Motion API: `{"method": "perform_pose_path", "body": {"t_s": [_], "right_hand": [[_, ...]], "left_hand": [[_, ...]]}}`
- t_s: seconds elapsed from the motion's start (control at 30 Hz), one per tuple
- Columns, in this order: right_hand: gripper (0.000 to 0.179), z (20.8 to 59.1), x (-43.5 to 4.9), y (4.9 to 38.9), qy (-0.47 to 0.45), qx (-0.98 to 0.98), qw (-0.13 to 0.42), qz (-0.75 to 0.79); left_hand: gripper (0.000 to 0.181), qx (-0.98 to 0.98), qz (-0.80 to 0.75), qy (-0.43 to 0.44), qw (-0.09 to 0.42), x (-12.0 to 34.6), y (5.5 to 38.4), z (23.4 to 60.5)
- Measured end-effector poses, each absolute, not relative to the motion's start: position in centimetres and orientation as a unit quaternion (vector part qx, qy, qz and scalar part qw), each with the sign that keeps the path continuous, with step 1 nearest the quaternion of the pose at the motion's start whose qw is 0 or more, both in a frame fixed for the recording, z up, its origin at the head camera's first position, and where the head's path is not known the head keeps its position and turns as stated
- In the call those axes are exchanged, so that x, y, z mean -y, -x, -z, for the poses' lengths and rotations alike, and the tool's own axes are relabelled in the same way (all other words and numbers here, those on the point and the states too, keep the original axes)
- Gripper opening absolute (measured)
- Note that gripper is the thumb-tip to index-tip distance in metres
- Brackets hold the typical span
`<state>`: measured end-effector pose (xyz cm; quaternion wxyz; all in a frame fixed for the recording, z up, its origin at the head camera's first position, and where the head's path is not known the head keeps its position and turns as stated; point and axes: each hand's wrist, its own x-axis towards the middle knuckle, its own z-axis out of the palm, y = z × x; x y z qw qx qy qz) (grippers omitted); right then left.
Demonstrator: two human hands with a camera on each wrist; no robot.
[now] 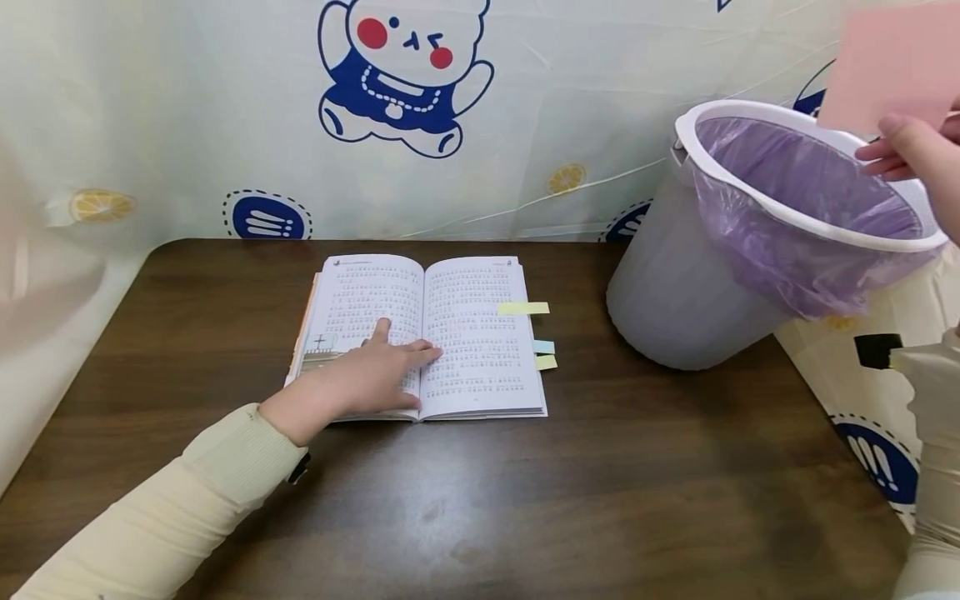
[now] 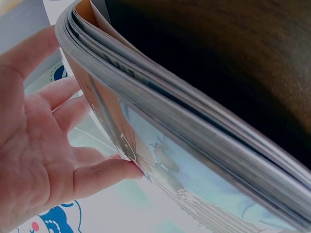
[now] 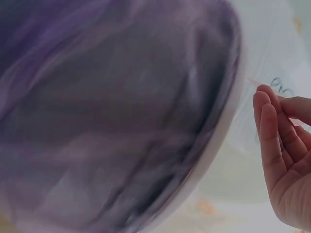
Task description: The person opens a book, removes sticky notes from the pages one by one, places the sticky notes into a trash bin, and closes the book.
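Observation:
An open book (image 1: 480,367) lies on the brown table, with printed text on both pages. My left hand (image 1: 367,375) rests on it with spread fingers, mostly over the left page and reaching past the centre fold. In the left wrist view, the extended fingers of that hand (image 2: 34,141) touch a picture page beside the thick page edges (image 2: 204,145). At the upper right, my right hand (image 1: 922,158) pinches a square pink paper (image 1: 892,67) above the rim of a trash bin (image 1: 667,275). From the right wrist view, the thumb and fingers (image 3: 269,121) meet just outside that rim.
A purple plastic bag (image 1: 780,233) lines the grey bin, which has a white rim (image 1: 787,208). Two yellow tabs and a blue tab (image 1: 543,347) stick out from the book's right edge. A cartoon-printed cloth (image 1: 540,100) hangs behind the table (image 1: 585,500).

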<state>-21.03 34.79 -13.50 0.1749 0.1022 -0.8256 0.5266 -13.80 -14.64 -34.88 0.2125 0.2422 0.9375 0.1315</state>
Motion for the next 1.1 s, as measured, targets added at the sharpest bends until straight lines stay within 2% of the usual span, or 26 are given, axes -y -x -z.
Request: {"method": "perform_pose_path", "body": {"t_s": [0.13,0.33,0.43,0.67,0.83,1.1], "right_hand": [[0.046,13.7,-37.2,22.0,-0.079,0.852,0.129,-0.502],[0.021,14.7,-37.1,21.6,-0.103,0.769,0.116,-0.62],[0.024,15.1,-36.9,21.4,-0.112,0.75,0.111,-0.643],[0.044,15.0,-36.4,21.1,-0.059,0.875,0.101,-0.471],[0.059,14.9,-36.0,21.0,-0.032,0.898,0.076,-0.432],[0.058,14.9,-35.3,20.7,-0.019,0.922,0.065,-0.38]], "left_hand": [[0.074,-0.938,-0.131,-0.242,0.212,14.7,13.7,34.9],[0.075,-0.938,-0.13,-0.241,0.212,14.8,13.8,34.9],[0.074,-0.939,-0.13,-0.24,0.212,14.7,13.8,35.0],[0.073,-0.939,-0.127,-0.241,0.209,14.7,13.7,35.0],[0.073,-0.94,-0.126,-0.237,0.209,14.8,13.8,34.9],[0.073,-0.94,-0.128,-0.233,0.212,14.7,13.7,35.0]]}}
